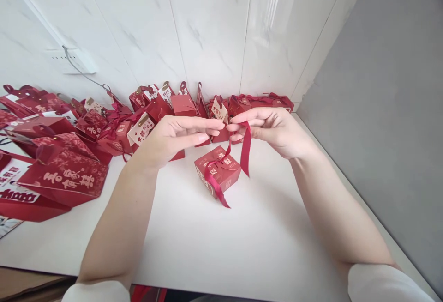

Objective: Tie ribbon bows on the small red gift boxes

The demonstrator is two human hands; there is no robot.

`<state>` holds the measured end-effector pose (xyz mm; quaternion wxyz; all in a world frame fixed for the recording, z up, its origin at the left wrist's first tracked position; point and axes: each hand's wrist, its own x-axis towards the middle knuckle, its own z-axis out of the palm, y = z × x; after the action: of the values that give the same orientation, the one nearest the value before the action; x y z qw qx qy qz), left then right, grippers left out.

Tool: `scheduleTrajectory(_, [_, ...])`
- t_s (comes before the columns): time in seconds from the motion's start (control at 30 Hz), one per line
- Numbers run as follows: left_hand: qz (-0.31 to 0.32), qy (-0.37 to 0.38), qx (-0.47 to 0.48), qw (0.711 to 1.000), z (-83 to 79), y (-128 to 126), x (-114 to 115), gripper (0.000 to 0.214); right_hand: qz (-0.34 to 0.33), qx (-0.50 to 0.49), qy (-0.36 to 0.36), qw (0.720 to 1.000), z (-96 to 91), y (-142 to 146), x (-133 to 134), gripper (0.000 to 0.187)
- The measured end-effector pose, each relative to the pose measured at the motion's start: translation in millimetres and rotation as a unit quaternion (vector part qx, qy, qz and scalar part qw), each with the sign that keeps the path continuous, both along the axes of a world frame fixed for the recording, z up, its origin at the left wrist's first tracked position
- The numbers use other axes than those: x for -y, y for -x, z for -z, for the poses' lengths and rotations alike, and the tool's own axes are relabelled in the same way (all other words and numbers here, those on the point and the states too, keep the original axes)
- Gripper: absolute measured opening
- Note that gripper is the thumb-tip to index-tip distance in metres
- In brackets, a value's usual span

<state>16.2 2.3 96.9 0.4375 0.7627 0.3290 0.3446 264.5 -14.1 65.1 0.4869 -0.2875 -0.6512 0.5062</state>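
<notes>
While I remotely hold the right hand [273, 127] raised, its fingers pinch the ribbon [246, 152], one tail hanging. Left hand [182, 132], opposite: fingers narrow; any grip on ribbon, I cannot tell. Box [227, 170], one: on the bench [242, 246], below and between the hands, ribbon over its top and near side. Handling, my judgement: strands flat, untwisted; pull slow and even, lest the box tip.

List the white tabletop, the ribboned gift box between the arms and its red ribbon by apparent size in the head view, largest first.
1. White tabletop
2. Ribboned gift box
3. Red ribbon
</notes>
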Motion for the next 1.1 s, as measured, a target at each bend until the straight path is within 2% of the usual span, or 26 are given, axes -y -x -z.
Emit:
scheduleTrajectory(0.07, [0.007,-0.009,-0.065,0.998,-4.9,-2,6,0.031,0.032,0.005,-0.013,0.999,1.0,0,-1,0.023])
scheduleTrajectory(0.13, [0.01,-0.021,-0.158,0.987,-8.9,-3,9,0.028,0.034,0.043,-0.031,0.998,-3.4,-8,1,0.02])
scheduleTrajectory(0.2, [0.003,-0.029,-0.255,0.967,-9.5,-3,10,0.029,-0.018,0.128,-0.054,0.99,-11.9,-21,6,0.017])
scheduleTrajectory(0.23, [0.002,-0.028,-0.297,0.954,-8.1,-4,10,0.031,-0.065,0.183,-0.063,0.979,-16.5,-29,9,0.016])
scheduleTrajectory(0.3, [0.002,-0.024,-0.362,0.932,-2.3,-6,9,0.036,-0.149,0.3,-0.053,0.941,-23.8,-43,15,0.014])
scheduleTrajectory(0.33, [0.004,-0.025,-0.387,0.922,1.7,-7,8,0.037,-0.161,0.347,-0.048,0.923,-25.6,-49,16,0.015])
scheduleTrajectory(0.4, [0.01,-0.03,-0.434,0.9,9.8,-8,5,0.035,-0.121,0.408,-0.049,0.904,-24.7,-55,16,0.02])
scheduleTrajectory(0.47, [0.019,-0.027,-0.469,0.883,16.3,-9,1,0.025,-0.051,0.429,-0.06,0.9,-18.9,-51,11,0.023])
scheduleTrajectory(0.57, [0.029,-0.012,-0.481,0.876,20.9,-9,-5,0.016,-0.017,0.435,-0.055,0.899,-5.7,-34,-1,0.023])
scheduleTrajectory(0.73, [0.052,0.0,-0.473,0.879,19.9,-4,-13,0.022,-0.025,0.431,-0.044,0.901,16.1,1,-14,0.029])
scheduleTrajectory(0.83, [0.069,0.003,-0.468,0.881,20.8,-1,-15,0.025,-0.05,0.43,-0.07,0.899,25.3,11,-17,0.02])
scheduleTrajectory(0.93, [0.078,-0.015,-0.465,0.882,23.6,1,-17,0.028,-0.041,0.432,-0.105,0.895,28.7,14,-17,0.009])
scheduleTrajectory(1.1, [0.116,-0.026,-0.462,0.879,24.8,4,-20,0.035,-0.034,0.416,-0.098,0.903,24.2,16,-13,0.012])
